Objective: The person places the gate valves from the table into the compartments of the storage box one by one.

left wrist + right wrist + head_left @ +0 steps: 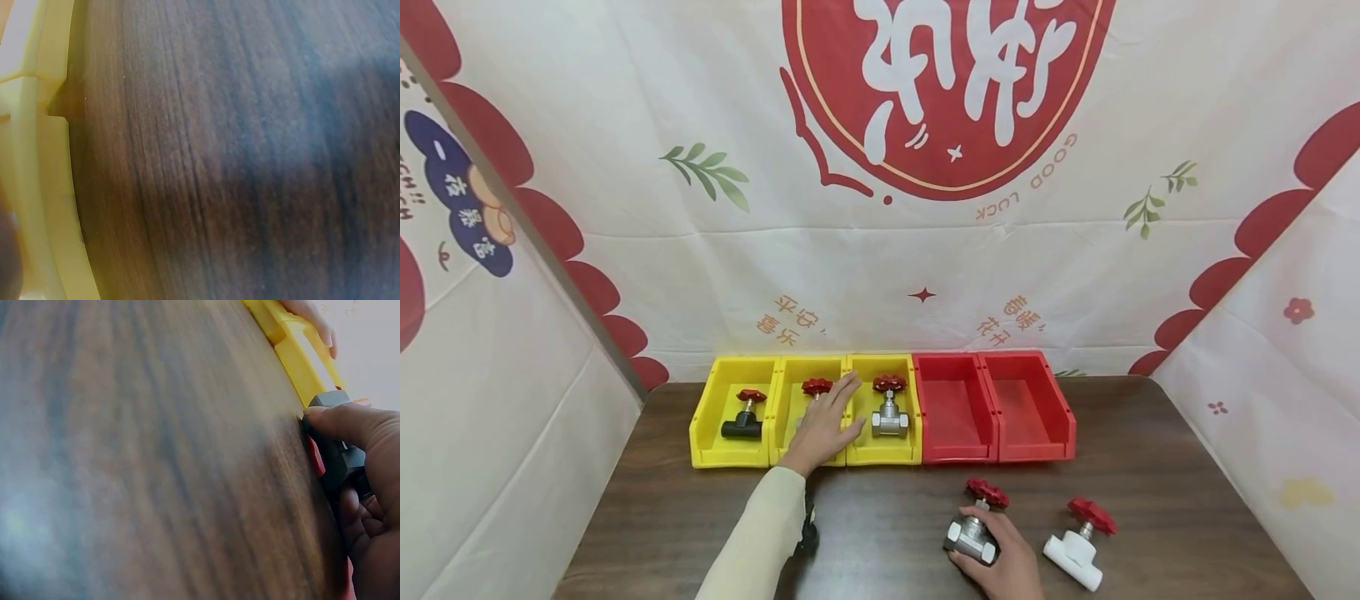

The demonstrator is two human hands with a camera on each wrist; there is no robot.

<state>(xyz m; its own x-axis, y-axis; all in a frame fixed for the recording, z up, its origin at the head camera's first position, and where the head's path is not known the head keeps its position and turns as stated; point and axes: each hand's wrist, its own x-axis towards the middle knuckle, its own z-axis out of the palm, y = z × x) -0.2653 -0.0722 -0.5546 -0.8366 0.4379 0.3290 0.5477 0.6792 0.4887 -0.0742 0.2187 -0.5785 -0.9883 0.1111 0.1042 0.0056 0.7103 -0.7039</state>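
My right hand grips a metal valve with a red handwheel, near the front of the table. In the right wrist view, the thumb lies along the dark-looking body of that valve. My left hand reaches over the middle of the yellow bins, fingers extended above the divider. Beneath it, another red-wheeled valve in the second yellow bin is partly hidden. Just right of the left fingers, a silver valve stands in the third yellow bin.
A black valve with a red wheel is in the leftmost yellow bin. Two red bins adjoin the yellow ones on the right. A white valve lies on the wooden table, right of my right hand. Printed cloth hangs behind.
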